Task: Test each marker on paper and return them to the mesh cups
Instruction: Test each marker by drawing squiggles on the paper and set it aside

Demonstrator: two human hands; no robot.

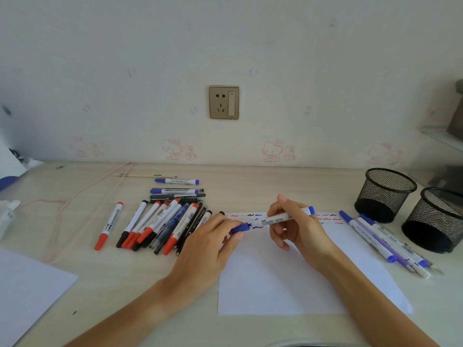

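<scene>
Your right hand (288,221) grips a blue marker (278,217) lying sideways over the paper (288,279); your left hand (213,241) pinches its cap (240,227).

You're sitting in a home room, likely a child's bedroom or study: cartoon-cat wallpaper (172,149) is running behind a pale wood-grain desk (250,181), a gold wall socket (224,102) is showing above it

Pale desk (250,179) below cartoon-print wall (150,58), socket (223,102)

Black wire-mesh cups (384,194), matt white paper (275,279), glossy plastic markers (160,221), pale wood-grain desk (250,181)
</scene>
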